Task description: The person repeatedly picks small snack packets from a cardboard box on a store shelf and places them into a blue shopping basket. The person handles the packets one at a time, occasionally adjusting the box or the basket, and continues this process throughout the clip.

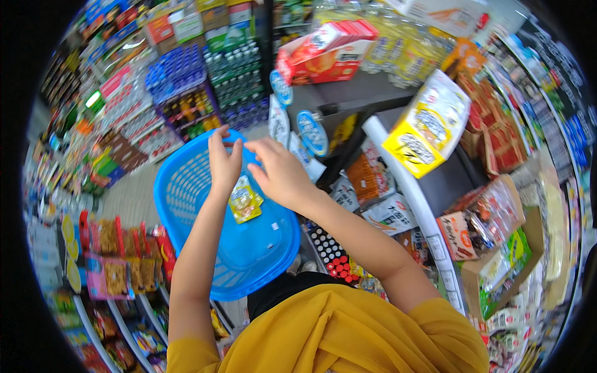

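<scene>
Both my hands are raised over a blue plastic shopping basket (161, 196), near its far rim. My left hand (225, 161) has its fingers apart, with nothing seen in it. Close beside it on the right, my right hand (280, 172) is spread with thumb and forefinger apart, and it too holds nothing. Below them, yellow and white snack packets (244, 200) lie inside the basket. Two small white bits rest on the basket's bottom near its right side.
To the right stands a display with a red carton of packets (326, 56), a yellow and white box (424, 130) and an open carton of bagged snacks (485, 224). Bottled drinks (238, 70) are stacked beyond the basket. Hanging snack bags (112, 275) are at the left.
</scene>
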`<action>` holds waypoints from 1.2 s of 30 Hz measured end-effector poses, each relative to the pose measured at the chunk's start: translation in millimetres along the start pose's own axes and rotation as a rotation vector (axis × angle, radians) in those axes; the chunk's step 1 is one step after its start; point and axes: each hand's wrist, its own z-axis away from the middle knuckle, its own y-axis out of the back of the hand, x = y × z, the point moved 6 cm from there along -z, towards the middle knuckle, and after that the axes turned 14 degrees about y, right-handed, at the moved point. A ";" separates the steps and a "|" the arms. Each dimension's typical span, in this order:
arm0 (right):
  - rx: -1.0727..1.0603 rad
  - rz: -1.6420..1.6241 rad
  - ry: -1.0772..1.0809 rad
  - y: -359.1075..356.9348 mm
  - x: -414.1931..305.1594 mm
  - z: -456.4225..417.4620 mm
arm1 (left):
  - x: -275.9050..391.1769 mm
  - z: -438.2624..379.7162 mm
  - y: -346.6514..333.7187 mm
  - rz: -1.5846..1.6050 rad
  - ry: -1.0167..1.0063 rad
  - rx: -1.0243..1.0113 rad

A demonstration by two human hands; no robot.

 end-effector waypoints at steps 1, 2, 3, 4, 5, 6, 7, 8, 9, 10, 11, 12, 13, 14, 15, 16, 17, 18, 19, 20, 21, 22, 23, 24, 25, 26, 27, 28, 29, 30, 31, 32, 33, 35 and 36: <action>0.099 0.006 0.022 38.3 -15.7 -6.1 | 53.1 4.7 -4.9 0.053 -0.061 -0.051; 0.208 0.102 0.062 76.8 -27.4 -8.6 | 101.0 11.9 -12.7 0.144 -0.098 -0.148; 0.312 0.191 0.107 112.5 -38.8 -9.5 | 136.5 18.7 -21.0 0.219 -0.143 -0.235; 0.402 0.298 0.087 146.7 -45.4 -6.3 | 173.3 27.0 -32.0 0.247 -0.210 -0.330; 0.491 0.397 0.071 176.6 -50.5 -0.3 | 205.1 36.2 -41.3 0.269 -0.276 -0.417; 0.538 0.543 0.050 201.7 -55.2 7.1 | 229.3 43.6 -51.1 0.251 -0.324 -0.483; 0.585 0.698 0.023 226.8 -59.2 16.2 | 252.7 50.8 -64.7 0.239 -0.374 -0.557; 0.572 0.862 -0.016 244.8 -54.3 23.7 | 275.6 56.7 -75.8 0.231 -0.435 -0.602; 0.557 1.017 -0.054 257.9 -45.8 31.6 | 287.7 58.3 -90.2 0.230 -0.450 -0.640; 0.486 1.105 -0.159 269.4 -34.0 39.1 | 299.0 60.5 -104.7 0.194 -0.489 -0.658; 0.461 1.119 -0.243 277.0 -23.5 44.8 | 308.1 62.3 -118.4 0.158 -0.526 -0.672; 0.440 1.130 -0.327 284.9 -14.2 50.5 | 313.5 63.2 -133.8 0.178 -0.561 -0.677; 0.415 1.138 -0.410 291.0 -6.3 56.4 | 317.3 62.5 -147.2 0.148 -0.593 -0.668; 0.386 1.130 -0.474 294.6 -0.3 60.2 | 319.1 61.5 -157.6 0.108 -0.627 -0.638; 0.396 1.131 -0.477 296.2 0.6 62.9 | 320.6 61.5 -165.3 0.067 -0.657 -0.607; 0.405 1.132 -0.477 296.6 0.3 65.4 | 321.2 61.6 -171.9 0.072 -0.646 -0.613; 0.415 1.132 -0.476 297.8 1.7 66.9 | 322.6 61.6 -176.8 0.078 -0.635 -0.618; 0.476 1.156 -0.397 296.9 -0.3 67.3 | 320.3 62.9 -180.7 0.079 -0.615 -0.627; 0.498 1.118 -0.370 298.4 -0.6 69.3 | 318.6 64.4 -183.9 0.087 -0.604 -0.634; 0.519 1.080 -0.342 300.2 -2.8 70.5 | 317.3 65.9 -186.5 0.095 -0.592 -0.640; 0.534 1.034 -0.312 299.0 -7.1 68.2 | 313.2 66.4 -187.2 0.098 -0.574 -0.641; 0.569 1.034 -0.242 297.9 -16.6 64.4 | 311.9 67.9 -185.3 0.121 -0.586 -0.612; 0.604 1.030 -0.170 297.1 -28.2 59.6 | 311.5 67.3 -183.9 0.158 -0.582 -0.615; 0.637 1.028 -0.099 296.9 -41.7 54.4 | 311.7 66.1 -182.4 0.197 -0.578 -0.618; 0.666 1.063 -0.019 296.4 -57.3 47.9 | 311.1 63.9 -179.9 0.234 -0.571 -0.619; 0.676 1.067 0.054 295.7 -68.4 40.9 | 313.5 62.9 -174.1 0.268 -0.615 -0.619; 0.687 1.072 0.124 295.4 -78.6 36.0 | 314.6 62.1 -167.7 0.352 -0.557 -0.650; 0.692 1.067 0.196 293.8 -87.7 30.3 | 315.8 61.2 -159.3 0.434 -0.496 -0.675; 0.696 1.058 0.269 291.0 -96.2 24.8 | 314.1 59.2 -152.9 0.516 -0.435 -0.695; 0.699 1.061 0.290 284.0 -104.3 18.0 | 310.3 54.0 -137.2 0.599 -0.450 -0.618; 0.756 0.872 0.306 281.8 -101.2 16.6 | 312.0 52.4 -117.6 0.530 -0.354 -0.644; 0.806 0.679 0.318 277.3 -95.8 13.5 | 313.6 50.8 -98.4 0.603 -0.319 -0.644; 0.845 0.473 0.330 268.6 -90.7 8.2 | 312.7 49.9 -76.4 0.672 -0.282 -0.629; 0.738 0.275 0.245 242.9 -74.9 -1.6 | 294.6 39.6 -45.0 0.683 -0.211 -0.619; 0.655 0.094 0.158 222.7 -67.5 -6.5 | 284.4 36.0 -24.4 0.650 -0.194 -0.578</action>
